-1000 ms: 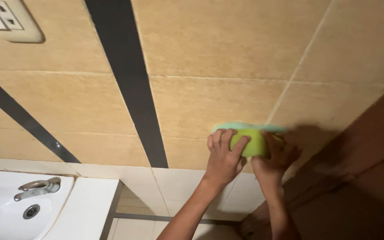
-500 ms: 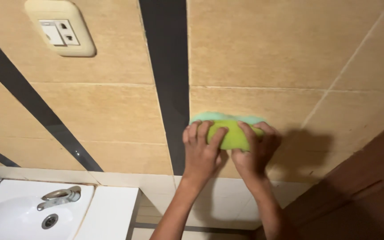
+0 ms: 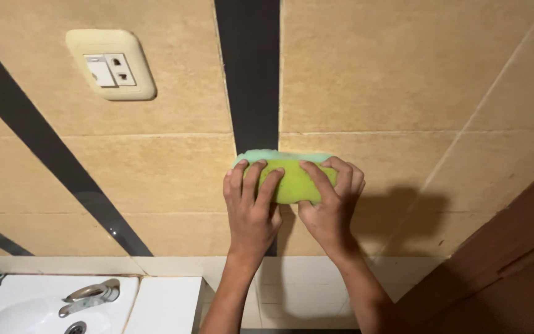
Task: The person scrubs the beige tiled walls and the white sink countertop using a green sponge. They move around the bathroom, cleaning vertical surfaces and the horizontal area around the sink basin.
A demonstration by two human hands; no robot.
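Observation:
Both my hands press a yellow-green sponge (image 3: 290, 180) with a light green scrub edge flat against the beige tiled wall (image 3: 403, 80). My left hand (image 3: 251, 207) covers the sponge's left half, fingers spread over it. My right hand (image 3: 330, 204) grips its right half. The sponge sits over the lower part of a vertical black tile stripe (image 3: 248, 68).
A cream wall socket with a switch (image 3: 111, 65) is at the upper left. A diagonal black stripe (image 3: 50, 154) crosses the left wall. A white sink with a chrome tap (image 3: 88, 295) is at the bottom left. A brown wooden door (image 3: 514, 266) stands at the right.
The sponge and both hands have slid left along the wall, from the plain beige tile onto the vertical black stripe. The view has shifted too.

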